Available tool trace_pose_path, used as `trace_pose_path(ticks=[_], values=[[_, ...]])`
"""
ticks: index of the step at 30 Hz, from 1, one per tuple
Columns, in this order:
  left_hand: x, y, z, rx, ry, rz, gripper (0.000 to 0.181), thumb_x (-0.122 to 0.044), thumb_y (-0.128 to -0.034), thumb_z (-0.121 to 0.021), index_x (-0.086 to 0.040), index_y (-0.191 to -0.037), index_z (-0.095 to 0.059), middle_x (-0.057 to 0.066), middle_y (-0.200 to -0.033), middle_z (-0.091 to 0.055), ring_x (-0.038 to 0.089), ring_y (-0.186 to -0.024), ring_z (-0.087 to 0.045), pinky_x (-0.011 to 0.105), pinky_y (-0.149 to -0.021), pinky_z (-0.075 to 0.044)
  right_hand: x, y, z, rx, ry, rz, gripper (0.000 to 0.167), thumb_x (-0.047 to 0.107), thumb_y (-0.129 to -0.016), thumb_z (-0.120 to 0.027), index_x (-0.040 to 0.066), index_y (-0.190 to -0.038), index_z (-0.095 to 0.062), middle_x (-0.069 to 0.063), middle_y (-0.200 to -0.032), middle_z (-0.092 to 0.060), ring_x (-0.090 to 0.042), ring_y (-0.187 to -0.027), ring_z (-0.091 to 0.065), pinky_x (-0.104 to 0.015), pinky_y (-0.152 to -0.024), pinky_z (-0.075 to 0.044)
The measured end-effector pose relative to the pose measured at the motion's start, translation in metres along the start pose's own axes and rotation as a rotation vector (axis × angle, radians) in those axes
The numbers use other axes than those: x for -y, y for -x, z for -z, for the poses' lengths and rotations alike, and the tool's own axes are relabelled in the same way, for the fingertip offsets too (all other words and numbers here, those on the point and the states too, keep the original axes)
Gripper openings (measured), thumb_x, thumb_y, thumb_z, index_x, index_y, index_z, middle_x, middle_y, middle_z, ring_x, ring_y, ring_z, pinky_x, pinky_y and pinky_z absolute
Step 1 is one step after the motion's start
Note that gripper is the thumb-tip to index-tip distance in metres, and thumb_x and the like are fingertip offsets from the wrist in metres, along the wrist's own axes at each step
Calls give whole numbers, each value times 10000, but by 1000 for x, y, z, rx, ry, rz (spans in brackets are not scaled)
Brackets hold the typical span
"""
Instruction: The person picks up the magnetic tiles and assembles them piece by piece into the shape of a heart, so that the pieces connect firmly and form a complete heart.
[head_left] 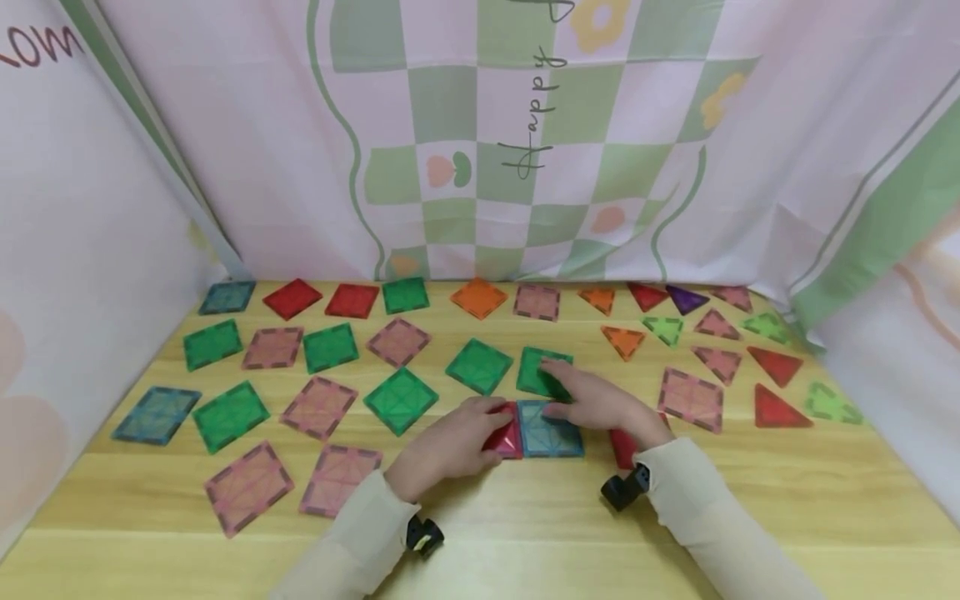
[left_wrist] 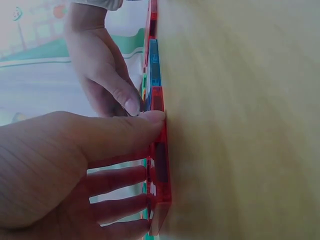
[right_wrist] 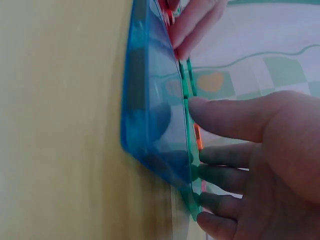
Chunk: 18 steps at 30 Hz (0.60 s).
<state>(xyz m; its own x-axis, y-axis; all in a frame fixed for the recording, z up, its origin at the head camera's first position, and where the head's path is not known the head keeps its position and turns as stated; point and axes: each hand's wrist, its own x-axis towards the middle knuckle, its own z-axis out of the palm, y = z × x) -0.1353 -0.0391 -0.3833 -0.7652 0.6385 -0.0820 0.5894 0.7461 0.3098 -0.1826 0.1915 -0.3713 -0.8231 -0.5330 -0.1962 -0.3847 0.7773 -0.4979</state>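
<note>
A red tile (head_left: 510, 433) lies flat on the wooden table, its right edge against a blue square tile (head_left: 553, 437). My left hand (head_left: 453, 442) grips the red tile; in the left wrist view the thumb (left_wrist: 150, 117) presses its near edge, with the fingers spread along the far side. My right hand (head_left: 600, 402) reaches over the blue tile's upper right, fingers extended on a green square tile (head_left: 534, 371) just behind. The right wrist view shows the right thumb (right_wrist: 225, 117) at the far edge of the blue tile (right_wrist: 137, 95).
Pink, green, blue and red square tiles (head_left: 250, 487) spread across the left and back. Several small triangles (head_left: 776, 365) and a pink square (head_left: 692, 400) lie at the right. Another red tile (head_left: 626, 446) is partly under the right wrist. A patterned curtain (head_left: 510, 125) hangs behind the table.
</note>
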Motion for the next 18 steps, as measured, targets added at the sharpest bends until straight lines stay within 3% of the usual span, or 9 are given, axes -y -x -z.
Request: trace_pose_path(ticks=[9, 13, 18], values=[[-3, -2, 0, 1, -11, -4, 542, -269, -908, -650, -95, -1395, -488, 101, -1465, -423, 248, -1325, -419, 358, -1063, -408, 4, 8, -6, 19, -24, 26, 745, 269, -889, -670, 7, -1475, -292, -253, -1545, -206, -446, -1383, -276, -587, -1076, -300], [-1, -2, 0, -5, 33, -4, 542, -252, -896, -666, -87, -1384, -496, 113, -1476, -409, 262, -1334, -410, 373, -1060, -411, 4, 9, -8, 17, -30, 27, 762, 257, -876, -689, 4, -1475, -292, -248, -1549, -200, -446, -1379, -283, -586, -1068, -312], [6, -1, 3, -33, 83, 59, 721, -295, -827, -743, -56, -1423, -417, 145, -1531, -300, 302, -1398, -302, 417, -1085, -380, 4, 7, -8, 14, -29, 35, 768, 264, -870, -694, -7, -1469, -297, -252, -1546, -205, -449, -1383, -272, -581, -1076, -304]])
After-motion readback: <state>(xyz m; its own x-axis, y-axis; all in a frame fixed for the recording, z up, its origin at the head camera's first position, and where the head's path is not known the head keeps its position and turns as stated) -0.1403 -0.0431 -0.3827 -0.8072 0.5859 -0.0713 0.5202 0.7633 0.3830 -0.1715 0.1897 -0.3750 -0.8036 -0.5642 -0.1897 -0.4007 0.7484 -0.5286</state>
